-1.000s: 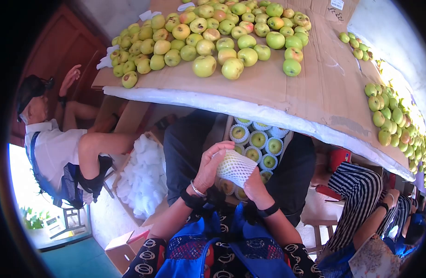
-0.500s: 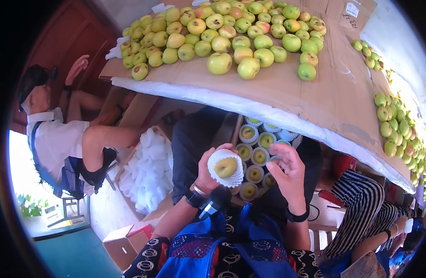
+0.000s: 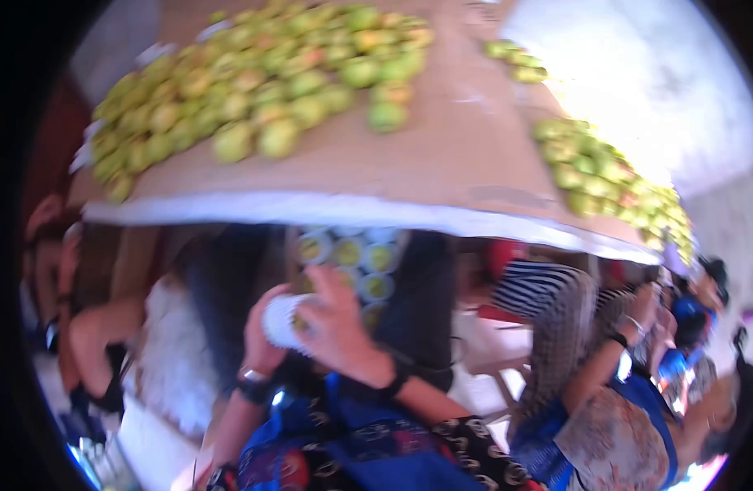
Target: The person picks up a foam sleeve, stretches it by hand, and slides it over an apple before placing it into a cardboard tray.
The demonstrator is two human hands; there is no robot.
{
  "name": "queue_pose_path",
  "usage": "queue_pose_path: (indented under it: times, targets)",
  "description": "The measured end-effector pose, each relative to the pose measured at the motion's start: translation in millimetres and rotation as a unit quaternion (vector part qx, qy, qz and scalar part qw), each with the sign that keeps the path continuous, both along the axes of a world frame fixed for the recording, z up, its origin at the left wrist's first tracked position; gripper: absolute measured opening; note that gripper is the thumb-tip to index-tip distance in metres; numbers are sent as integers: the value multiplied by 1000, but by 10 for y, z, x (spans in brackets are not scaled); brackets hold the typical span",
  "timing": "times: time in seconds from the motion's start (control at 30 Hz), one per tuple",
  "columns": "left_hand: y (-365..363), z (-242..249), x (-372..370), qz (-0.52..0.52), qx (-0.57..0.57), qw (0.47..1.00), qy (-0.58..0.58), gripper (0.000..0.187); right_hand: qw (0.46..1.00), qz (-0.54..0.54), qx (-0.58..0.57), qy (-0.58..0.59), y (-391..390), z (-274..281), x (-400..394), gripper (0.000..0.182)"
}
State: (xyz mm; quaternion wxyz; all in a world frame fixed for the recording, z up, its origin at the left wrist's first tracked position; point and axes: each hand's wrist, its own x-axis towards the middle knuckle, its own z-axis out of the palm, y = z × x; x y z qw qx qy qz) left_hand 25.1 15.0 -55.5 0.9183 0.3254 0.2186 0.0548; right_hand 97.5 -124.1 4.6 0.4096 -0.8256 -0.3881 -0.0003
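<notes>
In front of my lap, an apple in a white foam net (image 3: 281, 322) rests in my left hand (image 3: 260, 340), whose fingers curl round its side. My right hand (image 3: 341, 327) is against the net's near right side, thumb and fingers closed about its open end; motion blurs the fingertips. Just beyond the hands, under the table edge, netted apples (image 3: 348, 252) sit in rows in a box between my knees. To the left of my leg lies a heap of white foam nets (image 3: 173, 352), smeared by motion.
A cardboard-covered table (image 3: 450, 155) with a white padded edge (image 3: 352, 214) spans the view ahead. It bears a large apple pile (image 3: 229, 98) and another apple pile (image 3: 597, 168) at right. A person in striped trousers (image 3: 548, 307) sits to my right; another person's knee (image 3: 106, 331) shows at left.
My view has swung to the right, so the table and piles shift left. My right hand has come over from apart onto the netted apple in my left hand.
</notes>
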Motion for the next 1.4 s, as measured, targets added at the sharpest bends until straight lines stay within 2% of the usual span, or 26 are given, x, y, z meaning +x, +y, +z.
queue_pose_path:
  times: [0.03,0.1,0.17,0.23,0.33,0.43,0.53,0.73,0.87,0.97,1.0,1.07,1.1,1.13,1.17,1.2,1.23,1.27,1.3,1.33,1.4]
  targets:
    - [-34,-5,-7,26,40,999,26,34,998,3,-41,40,-14,-28,-7,39]
    - [-37,-83,2,15,114,993,5,33,997,-30,-56,33,-7,-170,-42,43]
    - [5,-120,65,8,-31,999,22,32,993,-51,-98,52,-26,-158,-35,49]
    - [-30,-126,85,13,6,999,42,32,990,-59,-100,83,-57,-228,-16,52]
    - [-137,-37,94,16,-5,999,47,35,981,-49,-135,127,-104,-189,-1,56]
    - [-125,-25,110,19,-2,999,35,36,988,-58,-93,112,-110,-277,7,58]
    - [-113,-16,74,10,0,1000,21,36,994,-47,-42,95,-125,-341,10,50]
    - [-88,-25,98,-5,44,999,21,34,996,-38,-43,69,-110,-246,72,37]
    - [-85,-38,105,-9,76,997,11,37,992,-35,-93,78,-100,-116,126,39]
    - [35,-337,33,-5,92,995,23,38,990,-29,-110,86,-60,-144,110,39]
    - [19,-291,63,-2,95,995,21,38,989,-26,-113,87,-52,-151,100,41]
    - [-48,-190,92,19,-36,996,84,32,989,-17,-114,91,-81,-188,103,42]
    - [-6,-400,46,-20,58,998,-4,32,989,-37,-108,89,-105,-227,93,43]
    - [-125,-167,31,14,108,994,3,32,990,-41,-96,94,-76,-285,48,44]
    - [-172,-73,55,14,156,988,13,33,996,-13,-31,83,-146,-323,128,41]
    - [-229,90,93,21,154,988,5,33,992,-2,-78,100,-208,-50,197,38]
    - [-176,50,99,25,75,997,3,32,995,7,41,90,-211,-237,198,36]
    - [-127,15,109,30,-24,999,20,31,989,14,65,132,-214,-218,215,36]
    - [-142,95,102,23,-39,998,34,32,981,33,79,172,-234,-192,220,34]
    - [-152,99,81,16,30,999,38,36,971,37,108,210,-240,-151,222,31]
    - [-147,139,90,39,-9,997,65,40,952,32,144,267,-238,-217,184,29]
